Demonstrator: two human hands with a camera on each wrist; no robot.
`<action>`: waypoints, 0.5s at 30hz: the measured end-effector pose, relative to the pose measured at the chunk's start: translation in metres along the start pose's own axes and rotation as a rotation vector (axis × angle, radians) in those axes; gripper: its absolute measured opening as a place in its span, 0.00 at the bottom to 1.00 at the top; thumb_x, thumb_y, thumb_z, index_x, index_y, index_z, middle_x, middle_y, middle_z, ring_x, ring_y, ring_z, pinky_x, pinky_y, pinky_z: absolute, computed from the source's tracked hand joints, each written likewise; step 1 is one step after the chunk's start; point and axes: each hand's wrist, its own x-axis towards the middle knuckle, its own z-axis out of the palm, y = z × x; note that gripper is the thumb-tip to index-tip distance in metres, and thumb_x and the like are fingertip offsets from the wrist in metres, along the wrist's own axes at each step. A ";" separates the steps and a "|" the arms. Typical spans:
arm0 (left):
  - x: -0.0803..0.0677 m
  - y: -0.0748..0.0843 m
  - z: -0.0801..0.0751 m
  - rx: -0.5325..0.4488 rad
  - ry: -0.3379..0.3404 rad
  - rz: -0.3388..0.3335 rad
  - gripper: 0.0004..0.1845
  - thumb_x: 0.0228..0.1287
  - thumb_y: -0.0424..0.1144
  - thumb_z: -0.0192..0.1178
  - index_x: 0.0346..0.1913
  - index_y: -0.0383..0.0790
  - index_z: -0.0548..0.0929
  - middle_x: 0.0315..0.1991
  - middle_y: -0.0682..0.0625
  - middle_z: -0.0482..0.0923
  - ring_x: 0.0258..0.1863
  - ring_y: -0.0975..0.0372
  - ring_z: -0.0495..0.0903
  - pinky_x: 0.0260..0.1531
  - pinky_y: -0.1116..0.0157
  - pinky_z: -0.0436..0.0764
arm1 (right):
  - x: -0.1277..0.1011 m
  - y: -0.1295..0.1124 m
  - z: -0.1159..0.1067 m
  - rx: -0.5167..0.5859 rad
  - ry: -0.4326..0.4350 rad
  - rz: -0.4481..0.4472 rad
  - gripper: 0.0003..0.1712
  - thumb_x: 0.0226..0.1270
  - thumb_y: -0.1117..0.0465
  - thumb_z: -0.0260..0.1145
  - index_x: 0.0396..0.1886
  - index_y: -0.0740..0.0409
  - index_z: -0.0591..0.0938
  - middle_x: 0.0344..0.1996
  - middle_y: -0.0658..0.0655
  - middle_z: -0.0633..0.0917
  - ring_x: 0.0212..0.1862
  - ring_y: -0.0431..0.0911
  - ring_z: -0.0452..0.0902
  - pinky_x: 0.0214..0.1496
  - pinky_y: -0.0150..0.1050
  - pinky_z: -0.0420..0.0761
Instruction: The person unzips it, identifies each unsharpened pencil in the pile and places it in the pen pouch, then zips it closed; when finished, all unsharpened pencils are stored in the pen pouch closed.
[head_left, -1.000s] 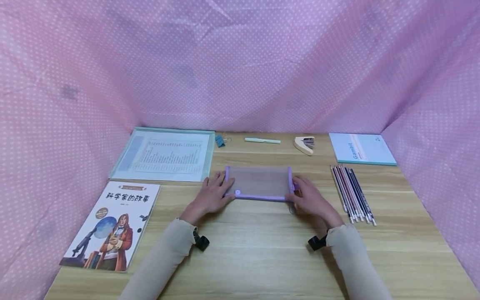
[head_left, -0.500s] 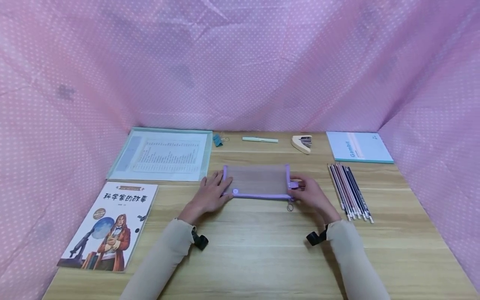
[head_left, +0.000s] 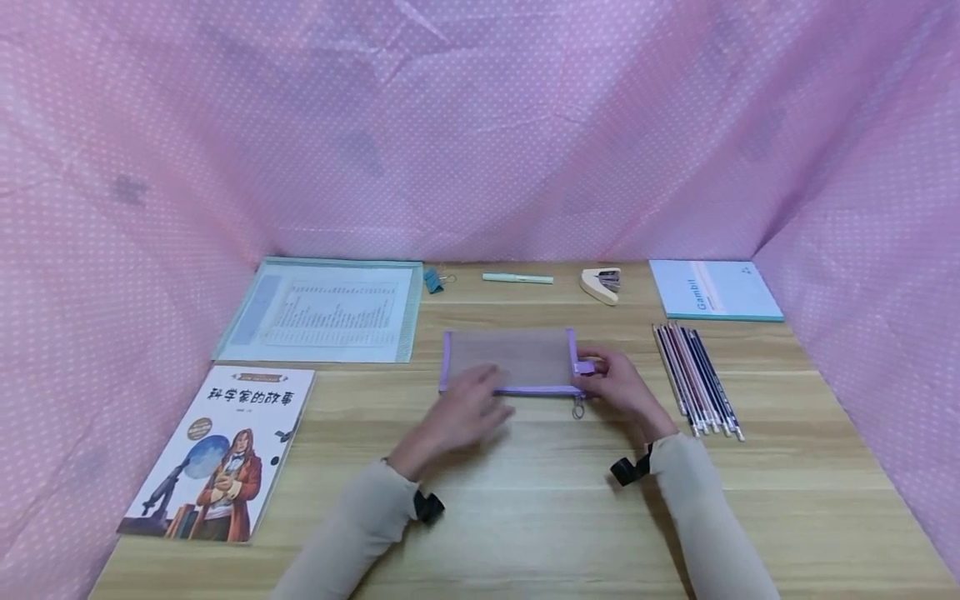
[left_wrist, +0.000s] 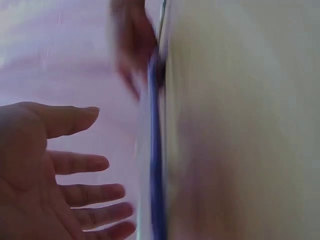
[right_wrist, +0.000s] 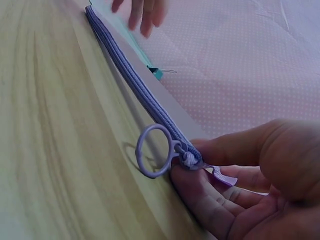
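- Zipper pouch (head_left: 536, 354): mid-tabletop (head_left: 525, 508), its right end pinched by the right hand (head_left: 618, 385).
- Left hand (head_left: 463, 410): fingers spread, over the pouch's near edge, hiding part of it.
- Pencils (head_left: 696, 382) lie rightward; book (head_left: 219, 454) and document folder (head_left: 326, 310) leftward.
- Binder clip (head_left: 432, 281), pen (head_left: 517, 278), stapler (head_left: 598, 286) and Gambit notebook (head_left: 716, 290) line the back.

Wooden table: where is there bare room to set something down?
Free: between left sleeve and right sleeve, nearer than the purple pouch; also right of the right sleeve, this side of the pencils. Crowded: the far edge, with folder, clip, pen, stapler and notebook.
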 end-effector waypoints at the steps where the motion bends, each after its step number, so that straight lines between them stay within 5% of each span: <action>1: 0.002 0.009 0.006 -0.053 -0.031 0.000 0.31 0.70 0.50 0.58 0.71 0.39 0.69 0.72 0.38 0.67 0.73 0.46 0.66 0.73 0.46 0.66 | 0.000 0.001 -0.001 0.000 0.003 0.004 0.36 0.65 0.64 0.68 0.71 0.63 0.68 0.56 0.73 0.81 0.46 0.47 0.83 0.46 0.34 0.84; 6: 0.017 0.037 0.037 -0.237 -0.102 -0.021 0.28 0.69 0.47 0.59 0.67 0.37 0.74 0.61 0.40 0.79 0.62 0.51 0.78 0.65 0.54 0.76 | -0.002 0.001 -0.003 0.013 0.001 -0.002 0.35 0.65 0.64 0.67 0.71 0.62 0.68 0.57 0.72 0.80 0.46 0.47 0.83 0.47 0.34 0.84; 12: 0.033 0.055 0.066 -0.127 -0.067 -0.065 0.23 0.64 0.46 0.62 0.59 0.39 0.81 0.41 0.48 0.81 0.40 0.60 0.77 0.41 0.67 0.78 | -0.001 0.000 0.000 0.070 0.006 0.002 0.35 0.66 0.66 0.66 0.71 0.66 0.67 0.52 0.74 0.82 0.42 0.43 0.84 0.44 0.33 0.85; 15: 0.040 0.063 0.075 -0.082 -0.014 -0.126 0.20 0.63 0.47 0.63 0.54 0.42 0.85 0.39 0.50 0.83 0.37 0.61 0.79 0.34 0.69 0.76 | -0.001 0.001 0.001 0.087 0.008 0.002 0.34 0.66 0.68 0.66 0.70 0.66 0.68 0.53 0.74 0.82 0.42 0.43 0.84 0.45 0.33 0.85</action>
